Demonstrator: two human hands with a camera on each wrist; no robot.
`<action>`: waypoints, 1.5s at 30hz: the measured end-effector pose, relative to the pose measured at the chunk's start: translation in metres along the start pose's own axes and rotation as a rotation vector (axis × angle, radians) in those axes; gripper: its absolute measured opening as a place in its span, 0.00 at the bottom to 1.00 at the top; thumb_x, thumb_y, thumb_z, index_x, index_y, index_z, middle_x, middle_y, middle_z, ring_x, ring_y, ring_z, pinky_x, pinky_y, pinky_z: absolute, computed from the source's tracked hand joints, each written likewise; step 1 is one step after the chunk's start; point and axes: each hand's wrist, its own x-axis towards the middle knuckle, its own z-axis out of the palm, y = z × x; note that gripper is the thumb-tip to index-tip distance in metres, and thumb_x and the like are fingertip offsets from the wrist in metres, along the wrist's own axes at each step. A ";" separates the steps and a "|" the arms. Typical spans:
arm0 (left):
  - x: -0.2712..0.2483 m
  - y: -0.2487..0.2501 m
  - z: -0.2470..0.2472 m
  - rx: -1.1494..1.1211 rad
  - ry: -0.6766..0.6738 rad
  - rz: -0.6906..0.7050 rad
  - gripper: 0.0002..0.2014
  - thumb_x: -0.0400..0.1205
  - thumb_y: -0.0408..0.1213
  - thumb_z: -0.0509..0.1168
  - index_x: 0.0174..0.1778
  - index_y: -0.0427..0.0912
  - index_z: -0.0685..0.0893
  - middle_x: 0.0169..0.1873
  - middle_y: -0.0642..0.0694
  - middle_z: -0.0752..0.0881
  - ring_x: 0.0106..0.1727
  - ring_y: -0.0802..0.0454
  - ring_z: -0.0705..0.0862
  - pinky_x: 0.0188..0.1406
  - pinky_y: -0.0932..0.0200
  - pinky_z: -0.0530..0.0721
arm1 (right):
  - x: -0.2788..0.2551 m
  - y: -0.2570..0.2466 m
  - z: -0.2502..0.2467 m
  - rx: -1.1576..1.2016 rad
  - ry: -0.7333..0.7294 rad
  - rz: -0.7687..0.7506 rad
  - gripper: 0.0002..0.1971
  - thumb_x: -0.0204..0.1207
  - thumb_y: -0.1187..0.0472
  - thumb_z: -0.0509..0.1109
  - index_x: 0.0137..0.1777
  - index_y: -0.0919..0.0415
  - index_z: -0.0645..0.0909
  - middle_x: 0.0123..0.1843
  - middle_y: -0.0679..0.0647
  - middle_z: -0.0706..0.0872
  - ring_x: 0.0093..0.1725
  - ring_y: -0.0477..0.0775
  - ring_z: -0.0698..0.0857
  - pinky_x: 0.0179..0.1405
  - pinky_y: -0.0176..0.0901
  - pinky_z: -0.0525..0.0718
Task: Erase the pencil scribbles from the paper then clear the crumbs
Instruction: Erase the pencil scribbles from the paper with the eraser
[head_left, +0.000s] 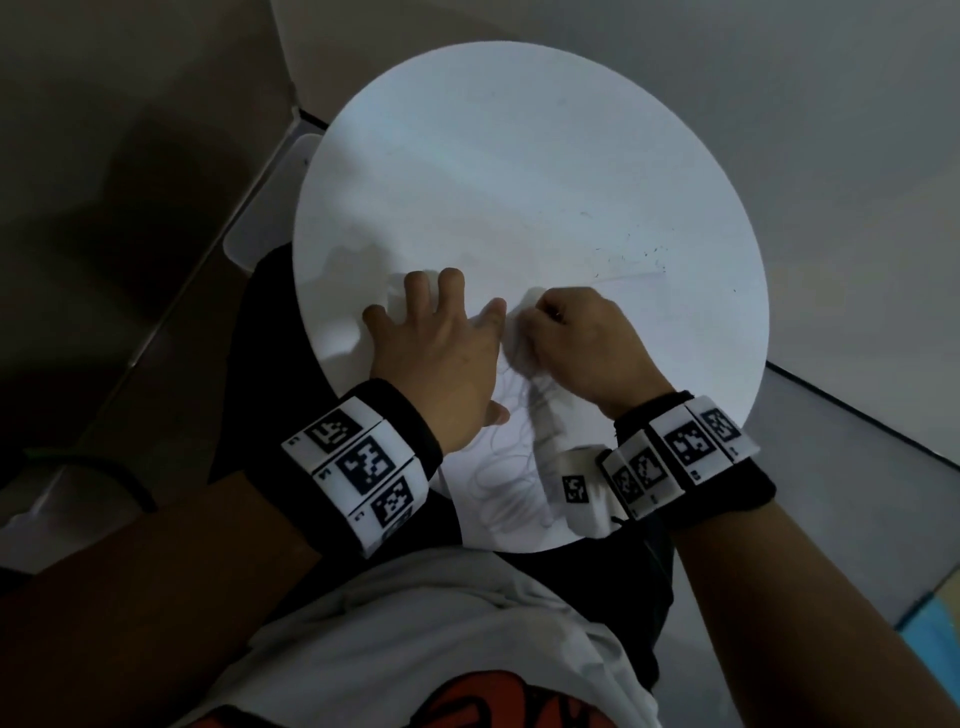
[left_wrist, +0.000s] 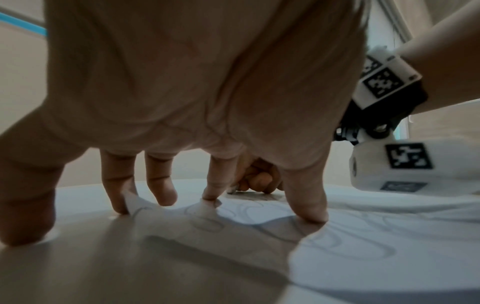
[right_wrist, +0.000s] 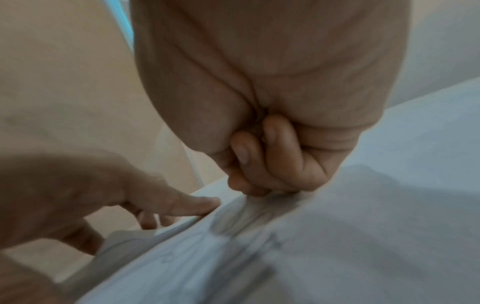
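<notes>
A white paper (head_left: 587, 312) lies on the round white table (head_left: 519, 156). Looping pencil scribbles (head_left: 511, 483) cover its near part. My left hand (head_left: 441, 332) lies spread on the paper, its fingertips (left_wrist: 311, 214) pressing it flat. Just to its right, my right hand (head_left: 576, 343) is curled and pinches a small pale eraser (head_left: 529, 304) against the sheet. A grey smudged patch (right_wrist: 241, 220) shows under the right fingers (right_wrist: 259, 156). Dark crumbs (head_left: 644, 252) lie scattered beyond the right hand. The eraser is mostly hidden by the fingers.
The table's near edge sits over my lap, and its left rim is close to my left hand. A white seat (head_left: 270, 208) shows under the table's left side. Grey floor surrounds the table, with a dark cable (head_left: 104, 467) at the left.
</notes>
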 end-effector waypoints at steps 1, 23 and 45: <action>0.000 0.000 0.000 -0.002 0.001 -0.003 0.48 0.72 0.70 0.72 0.83 0.54 0.60 0.68 0.38 0.61 0.71 0.33 0.62 0.63 0.30 0.75 | 0.002 0.001 -0.001 0.004 0.043 0.009 0.17 0.81 0.59 0.63 0.30 0.64 0.73 0.27 0.53 0.80 0.28 0.52 0.77 0.21 0.30 0.69; 0.000 0.002 -0.001 -0.008 -0.004 -0.006 0.48 0.71 0.69 0.72 0.82 0.52 0.61 0.68 0.37 0.62 0.71 0.34 0.62 0.63 0.32 0.73 | 0.003 0.000 -0.005 -0.020 0.030 0.017 0.16 0.81 0.59 0.63 0.37 0.72 0.79 0.33 0.62 0.86 0.30 0.55 0.80 0.26 0.39 0.75; -0.001 0.001 -0.001 -0.003 -0.006 -0.005 0.47 0.72 0.69 0.72 0.82 0.52 0.62 0.68 0.36 0.62 0.71 0.34 0.63 0.63 0.32 0.74 | -0.005 0.002 0.002 -0.031 0.079 -0.008 0.17 0.81 0.61 0.62 0.30 0.65 0.73 0.26 0.52 0.77 0.26 0.50 0.75 0.24 0.38 0.69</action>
